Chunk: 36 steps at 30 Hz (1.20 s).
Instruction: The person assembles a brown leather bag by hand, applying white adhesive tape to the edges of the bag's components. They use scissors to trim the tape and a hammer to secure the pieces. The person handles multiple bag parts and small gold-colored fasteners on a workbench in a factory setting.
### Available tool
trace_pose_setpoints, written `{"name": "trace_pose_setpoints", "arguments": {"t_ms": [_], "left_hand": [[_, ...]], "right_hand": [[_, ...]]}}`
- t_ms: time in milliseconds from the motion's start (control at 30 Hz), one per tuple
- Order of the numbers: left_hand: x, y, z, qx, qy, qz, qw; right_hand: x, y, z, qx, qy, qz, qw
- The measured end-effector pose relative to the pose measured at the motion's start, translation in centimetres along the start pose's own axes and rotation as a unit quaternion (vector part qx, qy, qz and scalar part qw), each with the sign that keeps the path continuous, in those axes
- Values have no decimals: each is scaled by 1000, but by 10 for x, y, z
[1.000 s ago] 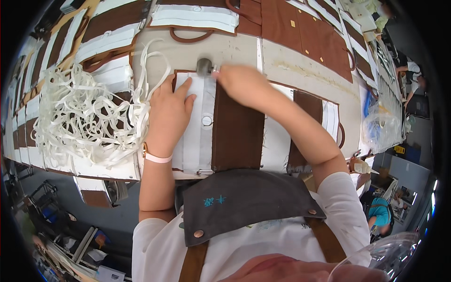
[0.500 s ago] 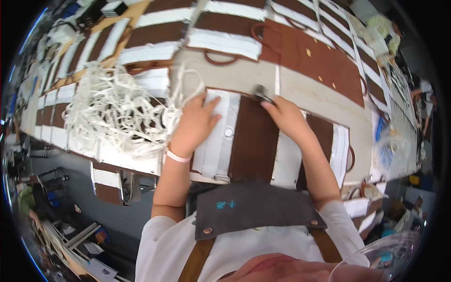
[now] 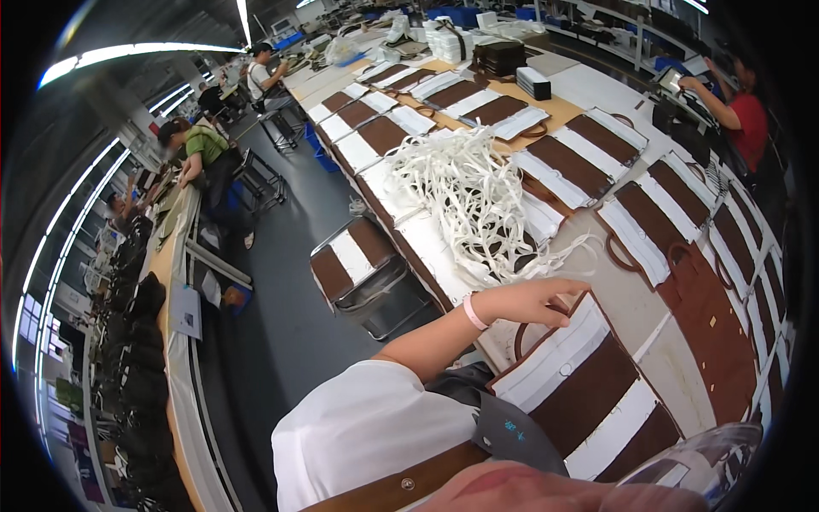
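My left hand (image 3: 531,300) lies flat, fingers together and stretched out, on the near corner of a brown-and-white fabric panel (image 3: 597,375) at the table edge. It holds nothing. A pink band (image 3: 472,312) circles that wrist. Just beyond the fingertips sits a loose heap of white straps (image 3: 478,192). A brown loop handle (image 3: 522,340) shows under the panel's corner. My right hand is out of the picture.
A long table (image 3: 657,341) carries rows of brown-and-white panels. A low metal cart (image 3: 363,264) with one panel stands in the aisle on my left. People work at a bench far left (image 3: 200,149), and a person in red (image 3: 740,107) at the right.
The view has swung hard to the left, down the aisle. My right hand, which held a small round tool on the panel, has left the picture. My left hand stays on the panel.
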<state>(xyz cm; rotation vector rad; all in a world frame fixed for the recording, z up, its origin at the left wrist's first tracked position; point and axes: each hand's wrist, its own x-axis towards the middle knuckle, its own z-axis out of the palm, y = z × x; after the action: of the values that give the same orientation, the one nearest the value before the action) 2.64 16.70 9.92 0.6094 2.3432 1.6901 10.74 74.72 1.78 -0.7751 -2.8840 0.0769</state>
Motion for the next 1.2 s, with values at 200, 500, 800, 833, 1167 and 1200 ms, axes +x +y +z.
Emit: {"name": "trace_pose_setpoints", "arguments": {"t_ms": [200,500,800,833,1167,1200], "left_hand": [[-51,30,19,-9,58,-131,990],[-14,172,-19,-308,104,391,861],[112,346,75,-532,-204,344,746],[131,350,102,-537,-224,369,724],[162,219,242,122,-332,564,746],[144,214,218,236,-329,526,748]], "right_hand": [[-20,-20,-2,137,32,-101,985],[-87,-189,-66,435,-57,-267,858],[-69,-205,-82,652,-111,-281,695],[-51,-179,-48,675,-107,-277,676],[-57,-34,-45,720,-143,-22,678],[-61,-19,-49,719,-132,-2,682]]}}
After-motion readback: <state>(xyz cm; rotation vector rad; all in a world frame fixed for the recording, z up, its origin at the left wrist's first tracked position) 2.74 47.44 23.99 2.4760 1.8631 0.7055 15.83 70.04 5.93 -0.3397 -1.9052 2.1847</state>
